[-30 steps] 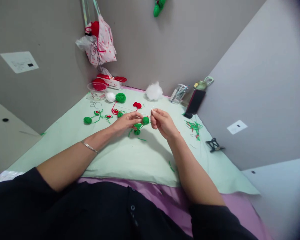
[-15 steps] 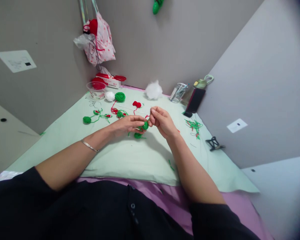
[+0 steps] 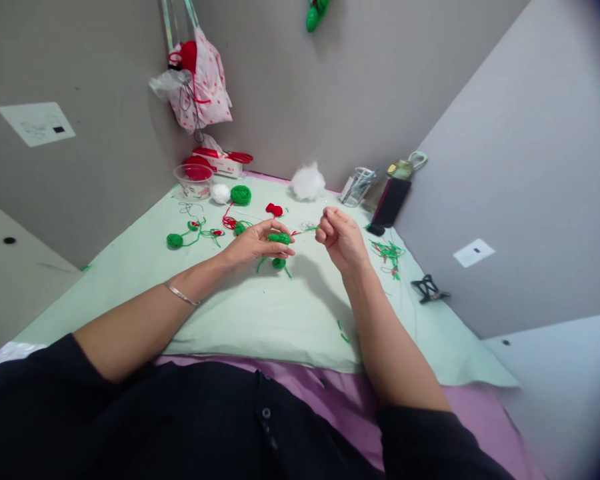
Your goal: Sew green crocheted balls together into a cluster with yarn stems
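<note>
My left hand (image 3: 259, 243) holds a small green crocheted piece (image 3: 279, 238) between thumb and fingers, over the middle of the table. Below it hangs or lies another round green crocheted part (image 3: 279, 264) with loose yarn tails; I cannot tell whether the two are joined. A green yarn strand (image 3: 309, 230) stretches from the held piece to my right hand (image 3: 341, 235), which is closed in a pinch on it. Whether a needle is in those fingers is too small to tell. Some red yarn shows at the piece's right end.
Behind my hands lie a red crocheted bow (image 3: 274, 210), a green yarn ball (image 3: 241, 195), a white ball (image 3: 221, 193) and white stuffing (image 3: 307, 182). Green crocheted parts (image 3: 175, 241) lie left. Yarn scraps (image 3: 387, 252), a black stand (image 3: 430, 288), a phone (image 3: 391, 202) and a clear cup (image 3: 357, 187) are right.
My right hand has moved right and slightly up, away from my left hand, drawing the green strand out between them. The green piece has turned in my left fingers.
</note>
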